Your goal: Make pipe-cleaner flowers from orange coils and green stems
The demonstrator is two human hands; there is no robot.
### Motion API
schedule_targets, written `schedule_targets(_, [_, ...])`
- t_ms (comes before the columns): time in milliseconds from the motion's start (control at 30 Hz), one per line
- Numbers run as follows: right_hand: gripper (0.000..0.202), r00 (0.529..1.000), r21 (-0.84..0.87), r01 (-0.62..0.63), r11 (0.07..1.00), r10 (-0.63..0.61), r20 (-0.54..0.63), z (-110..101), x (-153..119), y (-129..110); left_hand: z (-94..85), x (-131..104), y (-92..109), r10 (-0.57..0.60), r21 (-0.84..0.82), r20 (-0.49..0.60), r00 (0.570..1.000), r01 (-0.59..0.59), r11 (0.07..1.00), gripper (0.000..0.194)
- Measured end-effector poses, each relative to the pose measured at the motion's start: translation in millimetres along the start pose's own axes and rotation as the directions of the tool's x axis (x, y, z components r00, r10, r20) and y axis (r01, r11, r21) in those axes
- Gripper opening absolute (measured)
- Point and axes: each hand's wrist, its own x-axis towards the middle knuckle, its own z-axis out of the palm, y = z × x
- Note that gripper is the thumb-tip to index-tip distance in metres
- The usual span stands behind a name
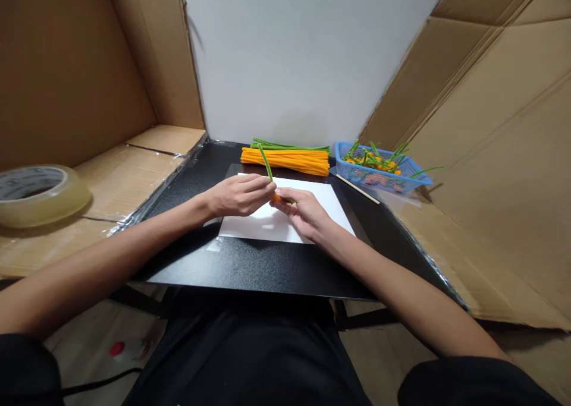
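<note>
Over a white sheet of paper [285,230] on the black table, my two hands meet fingertip to fingertip. My left hand [243,195] is closed on a green pipe cleaner [266,163], whose free end sticks up above the fingers. In the pinched fingers of my right hand [306,211] is a small coil of orange pipe cleaner [276,198], mostly covered by the fingers. A bit of green shows beside it too. Behind the paper lies a bundle of orange pipe cleaners [285,160], with green pipe cleaners [259,143] along its back.
At the right rear a blue basket [379,180] holds several orange and green pieces, some stems poking past its rim. A thin wooden stick [357,189] lies beside it. A roll of clear tape [44,195] sits on cardboard at left. Cardboard walls [504,156] flank the table.
</note>
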Motion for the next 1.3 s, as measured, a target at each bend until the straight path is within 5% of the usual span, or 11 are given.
schedule_targets(133, [0.015, 0.999, -0.02, -0.006, 1.0, 0.007, 0.033, -2.7, 2.2, 0.8, 0.5, -5.3, -3.9, 0.139, 0.18, -0.016, 0.99, -0.134, 0.974, 0.017])
schedule_targets(267, [0.029, 0.984, -0.162, 0.166, 0.973, -0.152, 0.091, -10.4, 9.8, -3.6, 1.6, -5.8, -0.3, -0.191, -0.006, -0.07, 0.979, 0.191, 0.981, 0.02])
schedule_targets(400, [0.036, 0.959, -0.234, 0.259, 0.937, -0.221, 0.176, -18.0, 15.0, -11.0, 4.8, -3.3, 4.8, -0.621, -0.425, -0.167, 0.766, 0.513, 0.746, 0.02])
schedule_targets(567, [0.037, 0.933, -0.27, 0.292, 0.918, -0.212, 0.29, -22.9, 16.2, -12.3, 11.5, -1.8, 11.0, -0.683, -0.72, 0.119, 0.721, 0.536, 0.44, 0.025])
schedule_targets(733, [0.036, 0.905, -0.328, 0.42, 0.846, -0.364, 0.22, -20.1, 13.9, -11.3, 18.0, 3.2, 20.7, -0.82, -0.823, 0.223, 0.528, 0.552, 0.132, 0.036])
schedule_targets(867, [0.025, 0.769, -0.479, 0.627, 0.615, -0.589, 0.25, -17.1, 6.8, -14.5, 14.4, 9.0, 26.2, -0.874, -0.792, 0.291, 0.39, 0.61, 0.009, 0.036])
schedule_targets(967, [0.011, 0.631, -0.553, 0.73, 0.401, -0.707, 0.32, -16.3, 1.4, -16.6, 9.2, 13.0, 27.8, -0.845, -0.772, 0.41, 0.343, 0.623, -0.122, 0.035])
schedule_targets(1033, [0.007, 0.604, -0.57, 0.742, 0.353, -0.72, 0.341, -15.2, -0.3, -17.1, 7.1, 14.6, 28.6, -0.829, -0.765, 0.432, 0.356, 0.63, -0.129, 0.034])
schedule_targets(1100, [0.01, 0.637, -0.573, 0.719, 0.394, -0.703, 0.316, -13.2, -0.3, -16.6, 6.5, 15.3, 30.1, -0.845, -0.76, 0.353, 0.401, 0.65, -0.009, 0.033])
schedule_targets(1200, [0.026, 0.781, -0.52, 0.6, 0.607, -0.585, 0.217, -9.0, 1.4, -14.3, 7.0, 14.9, 32.8, -0.865, -0.65, 0.105, 0.491, 0.692, 0.314, 0.028])
schedule_targets(1300, [0.041, 0.903, -0.417, 0.425, 0.803, -0.404, 0.143, -5.8, 2.9, -10.8, 7.9, 12.5, 33.2, -0.711, -0.352, -0.158, 0.685, 0.634, 0.689, 0.016])
